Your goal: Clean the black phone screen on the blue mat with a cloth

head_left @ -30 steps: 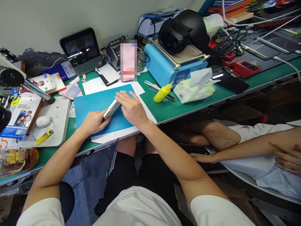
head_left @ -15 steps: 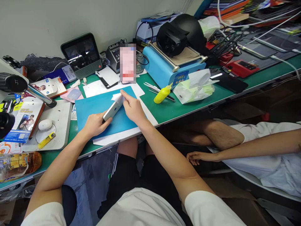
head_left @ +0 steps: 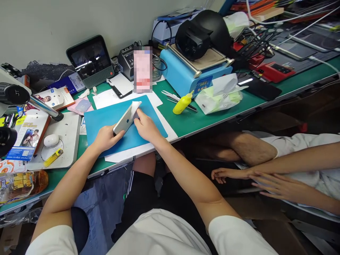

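My left hand [head_left: 107,137] is closed round the lower end of a silver-white phone [head_left: 124,121], tilted up over the blue mat [head_left: 101,120]. The phone's back with its logo faces me. In my right hand [head_left: 145,126] a white wipe or tissue [head_left: 135,108] is pinched, pressed against the phone's right edge near its upper end. The fingertips behind the wipe are partly hidden. White paper [head_left: 119,154] lies beneath the mat.
A yellow bottle [head_left: 182,103], tweezers [head_left: 172,96] and a tissue pack [head_left: 220,99] lie right of the mat. Behind stand a blue machine [head_left: 183,72] and a smart display [head_left: 91,63]. A lamp arm [head_left: 45,106] reaches in from the left. A co-worker's hands [head_left: 278,186] are at the right.
My right hand has moved down along the phone's edge with the wipe, and the phone has turned slightly. A second hand of the co-worker has come into view.
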Demonstrator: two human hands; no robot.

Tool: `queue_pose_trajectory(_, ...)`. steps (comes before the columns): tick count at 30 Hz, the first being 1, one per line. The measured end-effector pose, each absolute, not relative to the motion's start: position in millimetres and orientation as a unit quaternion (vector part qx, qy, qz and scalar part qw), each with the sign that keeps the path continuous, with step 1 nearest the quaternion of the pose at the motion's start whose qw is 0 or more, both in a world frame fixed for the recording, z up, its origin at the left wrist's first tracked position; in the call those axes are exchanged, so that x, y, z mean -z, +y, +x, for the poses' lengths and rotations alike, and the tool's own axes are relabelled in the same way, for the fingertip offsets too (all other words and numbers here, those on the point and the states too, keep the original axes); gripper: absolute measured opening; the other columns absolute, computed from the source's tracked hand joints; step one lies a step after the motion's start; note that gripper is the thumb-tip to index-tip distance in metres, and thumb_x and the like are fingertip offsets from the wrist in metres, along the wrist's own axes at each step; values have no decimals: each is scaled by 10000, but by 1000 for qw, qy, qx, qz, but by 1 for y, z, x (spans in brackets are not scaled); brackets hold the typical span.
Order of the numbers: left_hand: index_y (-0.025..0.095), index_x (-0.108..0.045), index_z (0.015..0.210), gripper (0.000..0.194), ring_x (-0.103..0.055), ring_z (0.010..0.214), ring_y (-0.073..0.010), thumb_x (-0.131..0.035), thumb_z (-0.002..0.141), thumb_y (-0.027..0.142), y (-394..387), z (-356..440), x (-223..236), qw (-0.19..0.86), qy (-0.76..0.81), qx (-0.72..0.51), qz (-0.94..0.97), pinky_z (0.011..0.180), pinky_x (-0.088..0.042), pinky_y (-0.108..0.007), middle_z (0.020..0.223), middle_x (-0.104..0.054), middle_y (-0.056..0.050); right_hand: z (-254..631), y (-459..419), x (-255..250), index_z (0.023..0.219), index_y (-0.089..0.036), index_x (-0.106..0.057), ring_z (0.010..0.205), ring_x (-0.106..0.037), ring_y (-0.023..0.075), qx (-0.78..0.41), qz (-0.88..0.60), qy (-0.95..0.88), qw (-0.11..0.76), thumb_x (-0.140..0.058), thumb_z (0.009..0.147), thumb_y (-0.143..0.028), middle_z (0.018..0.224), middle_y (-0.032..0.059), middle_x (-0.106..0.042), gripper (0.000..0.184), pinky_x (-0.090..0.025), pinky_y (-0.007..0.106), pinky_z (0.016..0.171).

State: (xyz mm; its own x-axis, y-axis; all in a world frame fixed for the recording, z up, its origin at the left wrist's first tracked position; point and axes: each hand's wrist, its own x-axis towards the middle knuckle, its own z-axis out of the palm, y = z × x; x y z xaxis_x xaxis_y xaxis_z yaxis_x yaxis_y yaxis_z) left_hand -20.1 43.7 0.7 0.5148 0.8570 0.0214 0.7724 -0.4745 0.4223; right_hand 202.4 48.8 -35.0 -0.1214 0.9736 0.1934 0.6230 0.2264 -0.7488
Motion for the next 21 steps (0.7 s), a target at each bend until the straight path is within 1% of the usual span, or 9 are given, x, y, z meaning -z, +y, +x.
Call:
queue_pose_trajectory(2, 205, -725, 1092, 436, -711, 784, -247, -514, 1062, 585, 44, -22, 1, 172, 482, -122, 851, 707, -502, -339, 843, -765, -64, 195, 47, 41, 1676, -88, -395, 1676, -382, 327, -272, -561, -703, 343, -384, 1037, -218, 1791, 201, -402, 652, -380, 576, 1347)
queue_pose_trajectory(3, 202, -705, 1280, 491, -746, 929, -278, -545, 1052, 606, 44, -24, 2, 169, 481, -134, 850, 793, -547, -359, 1010, -803, -96, 192, 47, 44, 1707, -81, -341, 1719, -281, 331, -278, -561, -702, 339, -400, 1038, -240, 1825, 208, -319, 690, -300, 609, 1380)
queue_pose_trajectory(5, 209, -514, 1595, 731, -721, 1227, -328, -629, 1014, 637, 46, -26, 5, 171, 473, -159, 849, 983, -577, -408, 1387, -750, -155, 186, 48, 49, 1754, -85, -233, 1748, -161, 337, -282, -563, -705, 327, -423, 1038, -274, 1859, 209, -208, 765, -199, 643, 1403)
queue_pose_trajectory(7, 211, -387, 1693, 888, -651, 1396, -353, -696, 981, 643, 49, -29, 8, 169, 467, -174, 850, 1108, -555, -444, 1607, -619, -181, 184, 49, 52, 1775, -91, -166, 1751, -131, 347, -276, -563, -714, 313, -433, 1030, -275, 1868, 210, -165, 812, -161, 657, 1406)
queue_pose_trajectory(9, 207, -413, 1686, 881, -634, 1426, -363, -724, 978, 630, 51, -31, 12, 156, 468, -175, 852, 1155, -536, -471, 1646, -588, -187, 184, 49, 52, 1773, -79, -180, 1747, -145, 360, -269, -560, -726, 295, -423, 1020, -249, 1863, 221, -175, 809, -158, 665, 1403)
queue_pose_trajectory(13, 193, -423, 1696, 879, -676, 1308, -361, -718, 994, 632, 53, -34, 16, 136, 479, -161, 852, 1128, -540, -497, 1518, -680, -198, 188, 51, 49, 1742, 7, -249, 1738, -178, 377, -253, -554, -751, 253, -394, 1013, -220, 1845, 265, -198, 777, -176, 644, 1407)
queue_pose_trajectory(15, 166, -374, 1722, 979, -641, 1329, -384, -719, 970, 690, 52, -35, 17, 131, 476, -145, 858, 1152, -517, -528, 1481, -678, -215, 192, 52, 48, 1744, -9, -260, 1735, -197, 363, -245, -547, -762, 247, -392, 1010, -214, 1845, 248, -215, 773, -196, 634, 1406)
queue_pose_trajectory(18, 144, -298, 1754, 1225, -588, 1341, -426, -769, 848, 820, 48, -36, 13, 128, 462, -104, 872, 1164, -495, -581, 1480, -629, -240, 197, 53, 49, 1757, -44, -256, 1735, -208, 341, -239, -541, -770, 239, -381, 1012, -203, 1849, 218, -225, 772, -217, 635, 1403)
queue_pose_trajectory(21, 167, -333, 1741, 1237, -578, 1302, -416, -794, 808, 834, 44, -36, 7, 116, 463, -73, 876, 1132, -512, -569, 1465, -606, -226, 203, 53, 53, 1748, -40, -294, 1736, -206, 337, -235, -528, -784, 227, -372, 1023, -206, 1847, 210, -237, 748, -207, 630, 1409)
